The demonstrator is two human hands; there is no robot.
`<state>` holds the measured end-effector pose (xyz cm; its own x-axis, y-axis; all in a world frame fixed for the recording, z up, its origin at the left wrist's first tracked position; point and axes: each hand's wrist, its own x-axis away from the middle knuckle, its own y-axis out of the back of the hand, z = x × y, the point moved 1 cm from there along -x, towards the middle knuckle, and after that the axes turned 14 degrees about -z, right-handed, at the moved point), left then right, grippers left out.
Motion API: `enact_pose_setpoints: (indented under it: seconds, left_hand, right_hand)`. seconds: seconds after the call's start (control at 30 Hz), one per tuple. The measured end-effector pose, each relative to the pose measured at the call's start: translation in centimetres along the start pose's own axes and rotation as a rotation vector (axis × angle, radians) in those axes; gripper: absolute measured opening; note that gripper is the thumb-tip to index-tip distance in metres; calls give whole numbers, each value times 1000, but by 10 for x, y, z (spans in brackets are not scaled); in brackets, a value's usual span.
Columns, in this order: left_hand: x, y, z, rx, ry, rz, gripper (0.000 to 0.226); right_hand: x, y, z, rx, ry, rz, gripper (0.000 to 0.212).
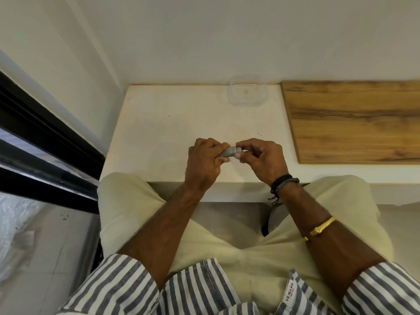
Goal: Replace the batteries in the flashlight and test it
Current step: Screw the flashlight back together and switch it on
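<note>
A small grey flashlight (228, 152) is held level above the near part of the white table (163, 123). My left hand (204, 162) wraps around its left end, hiding most of the body. My right hand (259, 158) pinches its right end between thumb and fingertips, where a lighter ring-shaped part shows. Whether that end piece is attached or loose I cannot tell. No batteries are visible.
A clear plastic container (247, 90) stands at the table's far edge against the wall. A wooden board (354, 119) covers the table's right side. A dark window frame (45, 142) runs along the left. My knees sit under the front edge.
</note>
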<state>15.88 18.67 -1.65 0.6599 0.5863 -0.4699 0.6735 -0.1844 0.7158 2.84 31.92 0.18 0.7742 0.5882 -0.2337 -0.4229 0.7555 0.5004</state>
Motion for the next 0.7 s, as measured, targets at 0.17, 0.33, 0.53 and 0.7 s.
enact_pose_setpoints:
  seconds: [0.17,0.33,0.53,0.7]
  left_hand:
    - [0,2,-3,-12,-22,-16,29]
    - [-1,1,-3,-24,-6,-1,31]
    - [1,0,-3,-19,-28,16,30]
    - [0,0,-2,-13,26,-4,29]
  right_hand:
    - [3,-7,2,-37,-138,-46,35]
    - [3,-7,6,-124,-134,-108,28]
    - [2,-6,4,-67,-202,-75,36]
    - [0,-2,0,-49,-154,27,28]
